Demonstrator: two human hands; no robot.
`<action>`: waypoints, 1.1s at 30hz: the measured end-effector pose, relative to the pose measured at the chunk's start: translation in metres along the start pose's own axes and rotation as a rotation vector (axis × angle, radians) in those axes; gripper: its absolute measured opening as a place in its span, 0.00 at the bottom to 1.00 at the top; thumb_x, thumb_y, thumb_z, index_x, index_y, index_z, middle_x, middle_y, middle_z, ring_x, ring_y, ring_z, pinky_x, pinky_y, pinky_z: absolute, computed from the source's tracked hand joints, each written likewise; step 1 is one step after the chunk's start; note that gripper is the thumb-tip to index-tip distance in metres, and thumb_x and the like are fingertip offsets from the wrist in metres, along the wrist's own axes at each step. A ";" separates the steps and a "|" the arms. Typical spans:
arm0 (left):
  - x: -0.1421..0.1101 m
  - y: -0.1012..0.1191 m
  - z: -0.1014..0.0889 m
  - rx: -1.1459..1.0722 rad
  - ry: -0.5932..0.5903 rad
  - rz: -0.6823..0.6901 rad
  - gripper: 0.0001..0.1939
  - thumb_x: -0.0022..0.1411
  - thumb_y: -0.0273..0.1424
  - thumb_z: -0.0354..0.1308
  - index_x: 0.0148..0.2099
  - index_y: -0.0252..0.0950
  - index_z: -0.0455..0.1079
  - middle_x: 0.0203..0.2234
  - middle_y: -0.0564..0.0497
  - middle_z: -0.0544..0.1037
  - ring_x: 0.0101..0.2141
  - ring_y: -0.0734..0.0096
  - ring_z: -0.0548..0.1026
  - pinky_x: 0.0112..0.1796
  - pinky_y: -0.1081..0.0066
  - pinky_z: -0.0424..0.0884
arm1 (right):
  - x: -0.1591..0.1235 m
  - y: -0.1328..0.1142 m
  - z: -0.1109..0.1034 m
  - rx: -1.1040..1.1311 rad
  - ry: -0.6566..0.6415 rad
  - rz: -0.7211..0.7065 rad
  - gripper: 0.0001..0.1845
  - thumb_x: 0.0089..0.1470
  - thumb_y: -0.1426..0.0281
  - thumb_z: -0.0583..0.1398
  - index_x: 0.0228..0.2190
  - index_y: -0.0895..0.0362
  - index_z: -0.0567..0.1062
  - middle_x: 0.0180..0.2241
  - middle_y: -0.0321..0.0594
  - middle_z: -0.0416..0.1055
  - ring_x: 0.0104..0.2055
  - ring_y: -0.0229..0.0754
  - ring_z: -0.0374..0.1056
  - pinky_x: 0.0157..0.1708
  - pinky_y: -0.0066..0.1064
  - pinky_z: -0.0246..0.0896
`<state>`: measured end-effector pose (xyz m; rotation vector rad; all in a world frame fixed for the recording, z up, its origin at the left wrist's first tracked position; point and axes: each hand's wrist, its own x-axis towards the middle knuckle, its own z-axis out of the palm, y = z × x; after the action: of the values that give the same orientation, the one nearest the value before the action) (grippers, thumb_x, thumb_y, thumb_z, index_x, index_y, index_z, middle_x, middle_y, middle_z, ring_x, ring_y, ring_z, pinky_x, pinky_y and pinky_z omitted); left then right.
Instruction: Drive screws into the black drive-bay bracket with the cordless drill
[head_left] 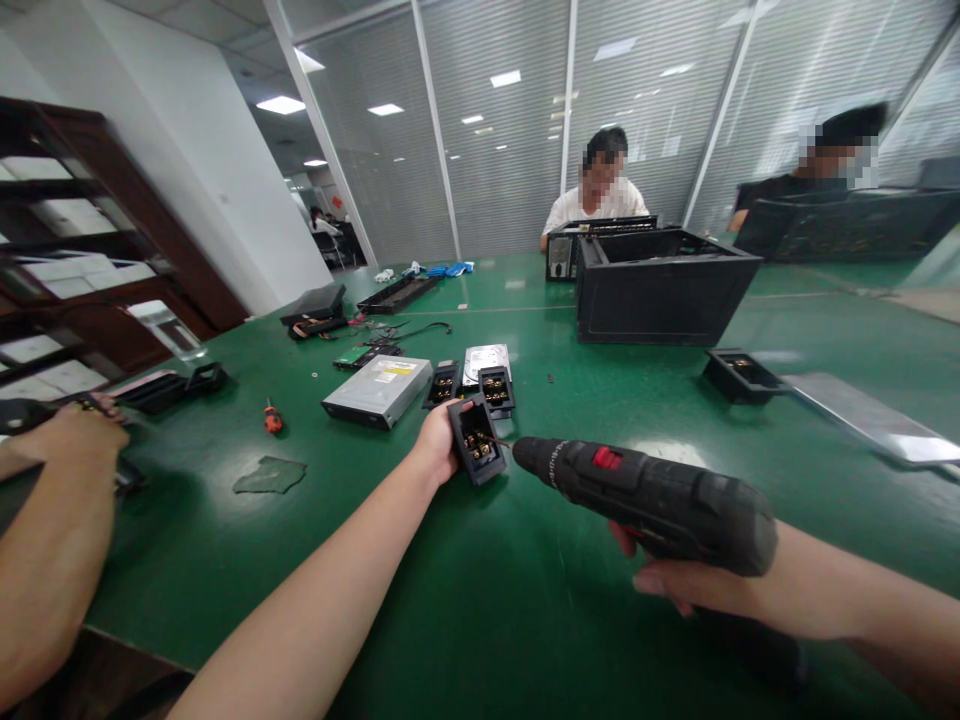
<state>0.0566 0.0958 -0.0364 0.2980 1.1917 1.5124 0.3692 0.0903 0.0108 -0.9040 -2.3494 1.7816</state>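
Note:
My left hand [437,443] is closed around a small black socket module [478,440] with brass terminals, holding it tilted on the green table [487,610]. My right hand [679,583] grips a black cordless screwdriver [652,497] with a red switch. Its bit points left and touches the inside of the module. Two more black modules [469,386] lie just behind, next to a silver optical drive [377,391] and a hard disk [486,357].
A black computer case [660,285] stands behind, with a black tray [739,374] and a metal side panel [870,418] to the right. A small orange screwdriver [271,417] lies left. Another person's arm [52,520] reaches in at the far left. Two people sit across the table.

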 end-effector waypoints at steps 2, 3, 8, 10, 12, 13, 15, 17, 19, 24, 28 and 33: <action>0.001 0.000 -0.001 -0.007 -0.002 -0.009 0.08 0.49 0.34 0.54 0.30 0.34 0.70 0.20 0.46 0.76 0.22 0.59 0.74 0.26 0.59 0.71 | 0.000 -0.002 0.000 -0.012 -0.001 -0.005 0.16 0.53 0.63 0.62 0.42 0.56 0.68 0.30 0.37 0.72 0.25 0.37 0.67 0.26 0.30 0.67; 0.002 0.000 -0.001 -0.009 -0.001 -0.010 0.08 0.49 0.34 0.54 0.29 0.35 0.69 0.20 0.46 0.75 0.21 0.59 0.74 0.26 0.59 0.71 | -0.001 -0.004 0.000 -0.022 -0.004 -0.006 0.16 0.53 0.63 0.62 0.42 0.56 0.69 0.29 0.36 0.71 0.25 0.37 0.67 0.27 0.29 0.67; 0.002 0.000 -0.001 -0.008 0.019 -0.001 0.07 0.48 0.34 0.55 0.29 0.35 0.69 0.20 0.47 0.75 0.21 0.60 0.73 0.26 0.58 0.71 | -0.001 -0.010 0.001 -0.041 -0.002 0.004 0.11 0.53 0.65 0.61 0.38 0.56 0.70 0.29 0.36 0.71 0.26 0.38 0.68 0.28 0.31 0.67; 0.001 0.001 0.000 -0.005 0.024 -0.002 0.08 0.49 0.34 0.55 0.29 0.35 0.69 0.20 0.47 0.75 0.21 0.60 0.73 0.26 0.58 0.71 | -0.001 -0.010 0.001 -0.042 -0.001 0.005 0.11 0.53 0.66 0.61 0.38 0.56 0.70 0.27 0.35 0.70 0.26 0.39 0.68 0.28 0.32 0.67; 0.001 0.001 0.000 -0.006 0.026 -0.006 0.08 0.49 0.34 0.55 0.29 0.35 0.69 0.20 0.46 0.75 0.21 0.60 0.73 0.26 0.59 0.71 | -0.001 -0.009 0.001 -0.033 -0.005 0.004 0.11 0.53 0.66 0.61 0.39 0.56 0.70 0.27 0.35 0.70 0.26 0.39 0.68 0.28 0.32 0.68; 0.001 0.000 0.000 -0.008 0.026 -0.009 0.08 0.49 0.34 0.55 0.29 0.35 0.69 0.20 0.46 0.75 0.21 0.60 0.73 0.26 0.59 0.71 | -0.001 -0.008 0.001 -0.025 -0.009 0.001 0.12 0.53 0.66 0.61 0.39 0.56 0.70 0.28 0.35 0.70 0.26 0.39 0.68 0.28 0.32 0.68; 0.001 0.000 -0.001 -0.007 0.025 -0.014 0.08 0.48 0.34 0.55 0.30 0.34 0.69 0.20 0.46 0.75 0.21 0.60 0.74 0.26 0.59 0.71 | -0.001 -0.007 0.001 -0.023 -0.012 -0.006 0.12 0.53 0.66 0.61 0.40 0.56 0.69 0.29 0.35 0.70 0.26 0.38 0.68 0.28 0.32 0.67; 0.001 0.000 -0.001 -0.003 0.024 -0.012 0.08 0.48 0.33 0.55 0.30 0.34 0.69 0.20 0.46 0.75 0.21 0.60 0.74 0.26 0.60 0.71 | -0.001 -0.007 0.001 -0.040 -0.016 -0.008 0.11 0.53 0.66 0.61 0.39 0.56 0.69 0.28 0.35 0.69 0.26 0.38 0.67 0.27 0.31 0.67; 0.001 0.000 -0.001 -0.003 0.022 -0.004 0.07 0.48 0.33 0.55 0.30 0.34 0.69 0.20 0.46 0.75 0.21 0.60 0.74 0.26 0.60 0.70 | 0.000 -0.007 0.001 -0.051 -0.018 -0.006 0.11 0.53 0.65 0.61 0.38 0.55 0.69 0.27 0.35 0.69 0.26 0.38 0.68 0.27 0.31 0.67; 0.001 0.000 -0.001 -0.020 0.018 0.013 0.07 0.48 0.32 0.55 0.30 0.35 0.68 0.20 0.47 0.75 0.22 0.60 0.74 0.26 0.60 0.71 | 0.001 -0.005 0.000 -0.043 -0.010 0.001 0.11 0.52 0.63 0.61 0.36 0.54 0.70 0.26 0.34 0.69 0.26 0.40 0.68 0.26 0.30 0.67; -0.001 0.000 0.001 -0.026 0.014 0.011 0.07 0.48 0.32 0.55 0.30 0.34 0.69 0.21 0.47 0.75 0.22 0.60 0.74 0.26 0.60 0.71 | 0.000 -0.003 -0.001 -0.027 -0.018 0.013 0.15 0.51 0.60 0.62 0.39 0.53 0.69 0.28 0.35 0.70 0.26 0.40 0.69 0.28 0.30 0.68; -0.004 0.002 0.004 -0.023 0.008 0.002 0.07 0.49 0.32 0.54 0.30 0.34 0.69 0.21 0.46 0.76 0.21 0.60 0.75 0.25 0.61 0.71 | 0.000 -0.002 -0.001 -0.041 0.001 0.018 0.15 0.52 0.62 0.62 0.41 0.54 0.70 0.28 0.36 0.70 0.26 0.40 0.69 0.27 0.31 0.68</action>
<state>0.0602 0.0945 -0.0314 0.2781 1.1798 1.5288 0.3685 0.0913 0.0132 -0.9334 -2.3932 1.7451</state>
